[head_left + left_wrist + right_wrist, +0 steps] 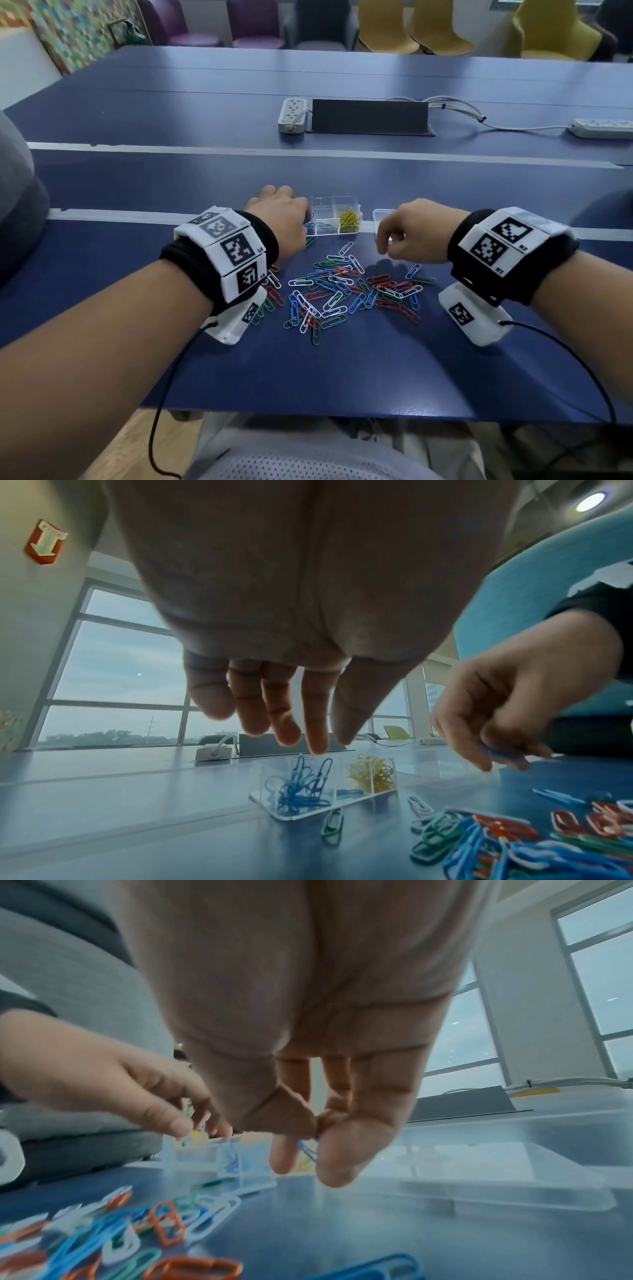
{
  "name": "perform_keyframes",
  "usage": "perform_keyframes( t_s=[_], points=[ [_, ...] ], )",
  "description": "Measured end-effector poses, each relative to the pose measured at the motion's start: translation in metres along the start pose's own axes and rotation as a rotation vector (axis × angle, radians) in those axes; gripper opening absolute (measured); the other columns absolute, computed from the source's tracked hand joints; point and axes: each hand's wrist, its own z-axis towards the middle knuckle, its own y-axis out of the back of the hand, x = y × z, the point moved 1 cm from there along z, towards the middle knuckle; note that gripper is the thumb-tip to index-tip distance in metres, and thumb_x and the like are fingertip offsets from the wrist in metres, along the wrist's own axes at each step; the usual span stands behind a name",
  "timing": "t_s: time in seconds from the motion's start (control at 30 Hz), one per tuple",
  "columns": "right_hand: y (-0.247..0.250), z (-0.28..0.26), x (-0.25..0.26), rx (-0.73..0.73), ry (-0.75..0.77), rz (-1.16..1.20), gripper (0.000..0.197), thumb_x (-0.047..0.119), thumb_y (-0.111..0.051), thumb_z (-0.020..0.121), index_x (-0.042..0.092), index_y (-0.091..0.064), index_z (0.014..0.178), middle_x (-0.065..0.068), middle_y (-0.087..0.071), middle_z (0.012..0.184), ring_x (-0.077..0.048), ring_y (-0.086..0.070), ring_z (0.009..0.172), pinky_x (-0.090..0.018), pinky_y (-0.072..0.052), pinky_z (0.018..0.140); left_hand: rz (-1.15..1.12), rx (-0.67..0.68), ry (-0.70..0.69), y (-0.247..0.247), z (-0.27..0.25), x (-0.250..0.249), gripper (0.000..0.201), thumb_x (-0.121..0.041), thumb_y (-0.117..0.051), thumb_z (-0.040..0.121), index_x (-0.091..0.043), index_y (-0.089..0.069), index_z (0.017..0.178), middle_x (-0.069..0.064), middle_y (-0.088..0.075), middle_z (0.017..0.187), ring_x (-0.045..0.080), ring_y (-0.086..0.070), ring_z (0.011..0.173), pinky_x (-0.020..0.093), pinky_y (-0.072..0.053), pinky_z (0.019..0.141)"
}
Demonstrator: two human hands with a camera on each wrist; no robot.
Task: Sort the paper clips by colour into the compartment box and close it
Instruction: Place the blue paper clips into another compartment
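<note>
The clear compartment box (334, 205) stands open on the blue table, with yellow clips (350, 221) in its right compartment and blue clips (301, 785) in its front left one. My left hand (330, 739) hangs just above the blue compartment, fingers straight and holding nothing. My right hand (315, 1137) hovers right of the box and pinches a blue clip (308, 1149) between thumb and fingers. A mixed pile of clips (342, 287), in blue, red, green and white, lies in front of the box. One green clip (332, 826) lies alone by the box's front.
The box's clear lid (496, 1177) lies flat to the right of the box, behind my right hand. Farther back sit a power strip (292, 114), a black cable hatch (370, 116) and a second strip (603, 128) with cables. The table's front edge (308, 411) is close to my body.
</note>
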Motion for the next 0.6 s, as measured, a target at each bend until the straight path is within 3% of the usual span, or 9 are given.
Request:
perform_keyframes(
  t_s=[0.07,0.17,0.27,0.37,0.47,0.6],
  points=[
    [0.005,-0.001,-0.007,-0.036,-0.036,0.06,0.022,0.013,-0.052,0.082,0.018,-0.073,0.085,0.01,-0.056,0.054,-0.009,-0.053,0.057,-0.02,-0.045,0.063,0.049,0.023,-0.025,-0.001,0.001,-0.002,0.035,-0.025,-0.041,0.096,-0.024,-0.052,0.128,0.007,-0.045,0.134,0.028,-0.034,0.129,0.038,-0.032,0.106],
    [0.006,-0.003,-0.018,-0.026,-0.096,0.103,0.02,0.013,-0.054,0.079,0.019,-0.073,0.079,0.003,-0.065,0.054,-0.009,-0.059,0.057,-0.023,-0.052,0.071,0.04,0.01,-0.119,-0.002,0.0,-0.011,0.03,-0.03,-0.045,0.094,-0.025,-0.058,0.12,0.004,-0.052,0.124,0.026,-0.041,0.122,0.04,-0.037,0.103],
    [0.003,-0.005,-0.023,0.044,-0.084,0.068,0.015,0.013,-0.062,0.076,0.023,-0.073,0.079,0.004,-0.069,0.063,-0.012,-0.062,0.064,-0.024,-0.052,0.074,-0.04,0.028,-0.248,-0.002,-0.002,-0.025,0.018,-0.027,-0.054,0.089,-0.022,-0.067,0.101,-0.004,-0.056,0.091,0.019,-0.055,0.1,0.029,-0.045,0.085],
    [-0.002,-0.007,-0.023,0.115,-0.019,-0.001,0.014,0.015,-0.074,0.072,0.026,-0.07,0.079,0.011,-0.066,0.07,-0.006,-0.058,0.066,-0.018,-0.047,0.067,-0.094,0.074,-0.322,-0.002,-0.001,-0.035,0.014,-0.023,-0.061,0.084,-0.021,-0.072,0.092,-0.017,-0.047,0.064,0.011,-0.051,0.075,0.022,-0.044,0.073],
    [-0.007,-0.006,-0.02,0.122,0.02,-0.024,0.02,0.015,-0.077,0.071,0.029,-0.063,0.073,0.015,-0.056,0.06,0.002,-0.049,0.058,-0.014,-0.037,0.056,-0.084,0.087,-0.343,-0.003,0.004,-0.043,0.017,-0.02,-0.061,0.085,-0.022,-0.073,0.096,-0.017,-0.045,0.061,0.01,-0.05,0.073,0.021,-0.039,0.069],
    [-0.009,-0.004,-0.016,0.112,0.047,-0.039,0.02,0.013,-0.066,0.073,0.031,-0.058,0.071,0.014,-0.052,0.058,-0.002,-0.048,0.059,-0.022,-0.043,0.067,-0.043,0.109,-0.323,-0.003,0.01,-0.049,0.018,-0.018,-0.063,0.083,-0.021,-0.073,0.098,-0.006,-0.063,0.08,0.018,-0.063,0.09,0.023,-0.044,0.074]
  ],
)
